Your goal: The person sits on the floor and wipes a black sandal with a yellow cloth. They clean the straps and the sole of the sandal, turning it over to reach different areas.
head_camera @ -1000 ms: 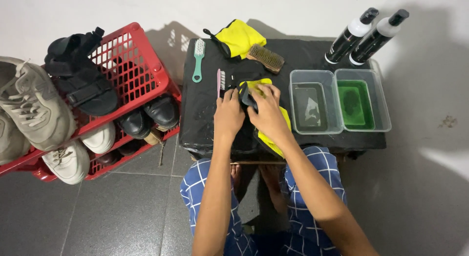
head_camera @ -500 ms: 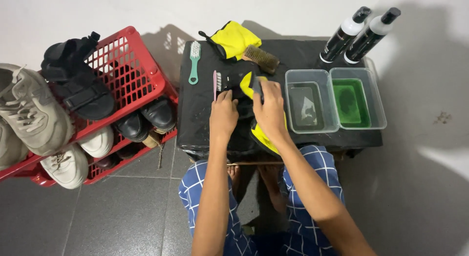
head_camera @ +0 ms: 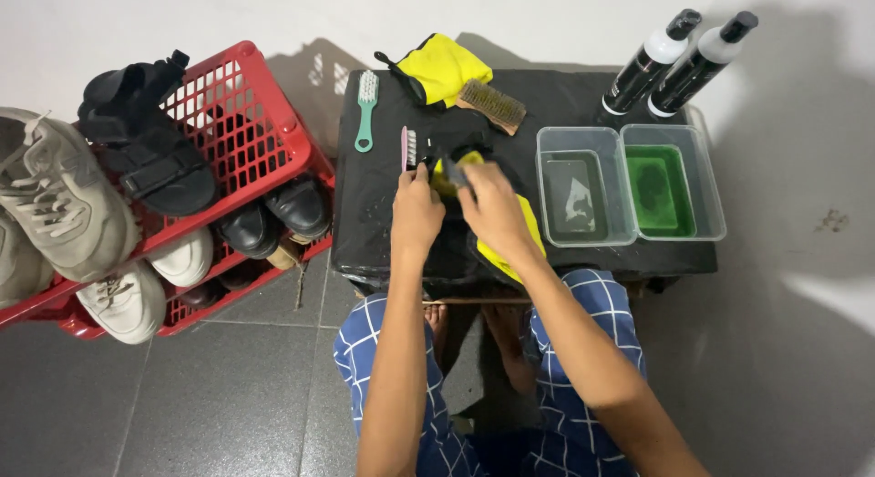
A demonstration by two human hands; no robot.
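Your left hand (head_camera: 415,213) and right hand (head_camera: 488,204) meet at frame centre on the black matte surface (head_camera: 374,213), both grips curled shut on a dark shoe (head_camera: 456,153) wrapped in a soft yellow cloth (head_camera: 524,224); the shoe is mostly hidden. Just left of it stands a pink bristle brush (head_camera: 406,149), further left a mint plastic brush (head_camera: 365,108). Upper centre: a second yellow cloth (head_camera: 442,67) touching a wooden stiff-bristle brush (head_camera: 492,103). Right of centre, two clear rectangular tubs side by side, one with clear liquid (head_camera: 583,185), one with green liquid (head_camera: 670,181). Upper right: two tall black bottles (head_camera: 679,62) with white collars. Left: red plastic lattice crate (head_camera: 246,122) holding shoes.
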